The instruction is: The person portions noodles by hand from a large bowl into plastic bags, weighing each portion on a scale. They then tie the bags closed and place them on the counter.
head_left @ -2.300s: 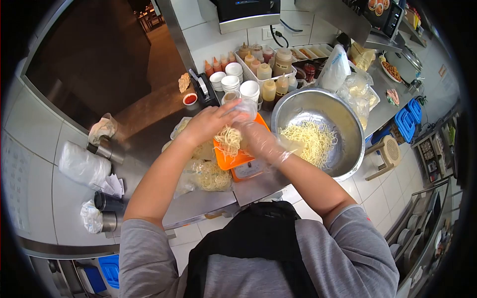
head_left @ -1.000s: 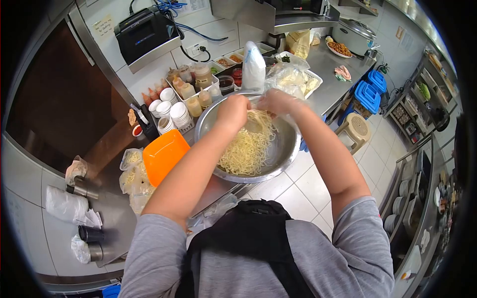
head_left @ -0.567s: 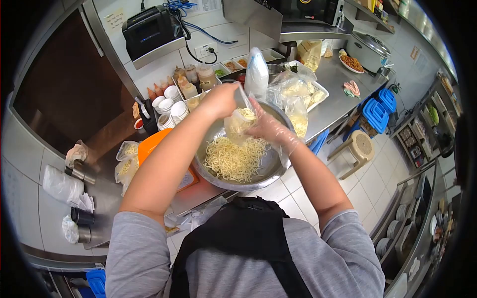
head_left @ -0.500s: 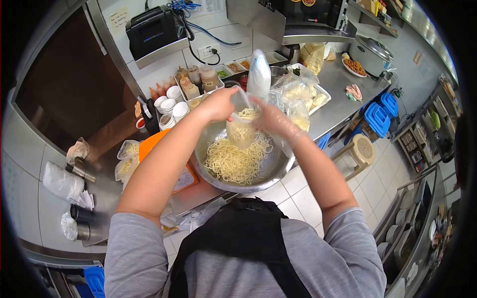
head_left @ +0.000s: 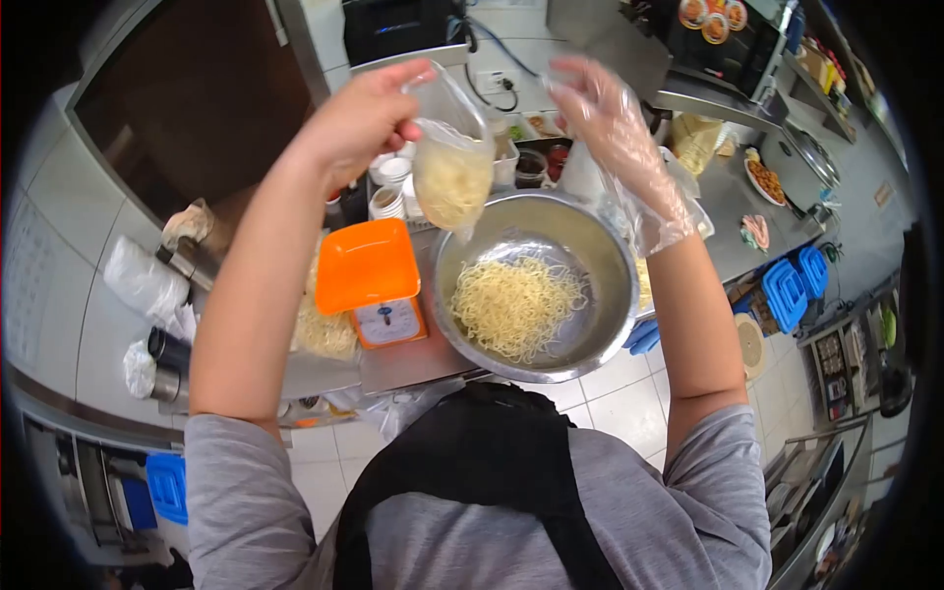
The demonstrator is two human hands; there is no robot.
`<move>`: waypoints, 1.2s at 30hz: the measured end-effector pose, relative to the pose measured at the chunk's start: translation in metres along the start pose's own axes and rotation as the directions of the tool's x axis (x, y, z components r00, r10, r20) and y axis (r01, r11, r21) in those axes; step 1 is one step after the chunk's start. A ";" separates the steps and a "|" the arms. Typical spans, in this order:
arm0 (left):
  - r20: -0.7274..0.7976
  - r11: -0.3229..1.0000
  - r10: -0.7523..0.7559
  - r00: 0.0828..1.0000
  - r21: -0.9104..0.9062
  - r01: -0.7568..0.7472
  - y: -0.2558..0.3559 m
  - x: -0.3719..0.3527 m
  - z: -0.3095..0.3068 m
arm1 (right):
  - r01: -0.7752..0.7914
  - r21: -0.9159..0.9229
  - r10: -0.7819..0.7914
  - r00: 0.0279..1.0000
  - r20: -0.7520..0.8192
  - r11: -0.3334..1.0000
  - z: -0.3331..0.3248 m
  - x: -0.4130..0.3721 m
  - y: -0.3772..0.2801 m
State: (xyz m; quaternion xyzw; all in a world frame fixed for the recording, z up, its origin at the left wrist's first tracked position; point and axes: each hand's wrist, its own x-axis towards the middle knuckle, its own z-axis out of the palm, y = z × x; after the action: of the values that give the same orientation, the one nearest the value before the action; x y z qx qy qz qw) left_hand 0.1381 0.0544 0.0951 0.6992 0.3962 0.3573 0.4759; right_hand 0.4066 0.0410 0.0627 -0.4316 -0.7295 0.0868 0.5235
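Note:
A clear plastic bag of noodles [head_left: 453, 182] hangs from my left hand [head_left: 379, 113], whose fingers are closed on its top edge. My right hand [head_left: 600, 118], in a clear plastic glove, is raised to the right of the bag and apart from it, fingers spread and slightly blurred. Below both hands stands a large metal bowl [head_left: 615, 315] with a heap of loose noodles [head_left: 516, 307] in it. Just left of the bowl is a scale [head_left: 389, 321] with an orange tray [head_left: 366, 265] on top.
More bagged noodles [head_left: 324, 329] lie left of the scale. White cups [head_left: 387, 202] and sauce containers [head_left: 531, 167] stand behind. A plate of food [head_left: 765, 183] and a large pot [head_left: 798, 162] are at the back right. Blue lids [head_left: 785, 295] are at the right.
My left hand has moved up and left with the bag, away from the bowl. My right hand has come off the bag and risen to the right. The view has shifted, showing the scale fully.

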 end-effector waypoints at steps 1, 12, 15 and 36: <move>-0.048 0.999 0.049 0.998 0.001 -0.049 0.001 -0.013 -0.009 | -0.118 0.009 0.117 0.990 0.073 0.993 0.011 -0.012 0.018; -0.204 0.981 -0.063 0.977 0.166 0.098 -0.077 -0.066 -0.053 | -0.477 -0.082 0.468 0.790 0.395 0.875 0.085 -0.128 0.101; -0.179 0.979 -0.152 0.972 0.108 0.173 -0.105 -0.074 -0.059 | -0.259 -0.231 0.332 0.864 0.380 0.938 0.087 -0.135 0.104; -0.134 0.873 0.138 0.981 0.484 -0.056 -0.100 -0.077 -0.007 | -0.414 -0.290 0.492 0.818 0.299 0.863 0.032 -0.194 0.089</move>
State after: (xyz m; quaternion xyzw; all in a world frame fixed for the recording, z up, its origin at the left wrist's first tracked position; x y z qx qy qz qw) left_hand 0.0769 0.0117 -0.0074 0.7821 0.4743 0.3284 0.2356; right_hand 0.4429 -0.0340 -0.1368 -0.6228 -0.6938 0.2095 0.2947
